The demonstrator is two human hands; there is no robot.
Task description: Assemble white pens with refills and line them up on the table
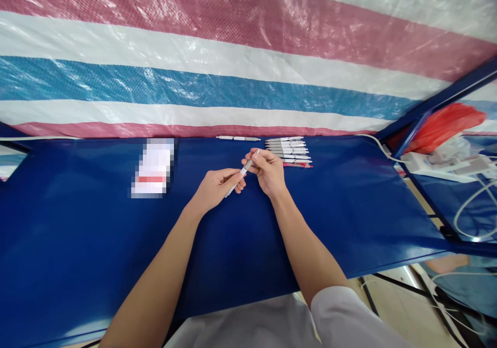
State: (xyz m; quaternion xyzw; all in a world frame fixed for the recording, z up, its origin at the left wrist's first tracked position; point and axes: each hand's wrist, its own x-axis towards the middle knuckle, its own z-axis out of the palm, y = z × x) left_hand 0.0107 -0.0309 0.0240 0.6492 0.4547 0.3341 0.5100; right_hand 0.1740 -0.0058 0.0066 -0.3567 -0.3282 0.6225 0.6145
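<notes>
Both hands grip one white pen with a grey grip section (249, 164), tilted with its upper end to the right. My left hand (219, 187) is closed round the lower white barrel. At the grey end, the fingers of my right hand (267, 169) pinch the pen near its tip. Just behind my right hand lies a row of several white and grey pens (285, 145), side by side. A red pen (298, 165) is at the near side of that row. Another white pen (238, 138) lies alone by the table's back edge.
The blue table (116, 255) stretches to both sides. A blurred white item with a red band (153, 169) lies left of my hands. Striped plastic sheeting (217, 89) hangs behind. At right are a white power strip (438, 167), cables and a red plastic bag (446, 125).
</notes>
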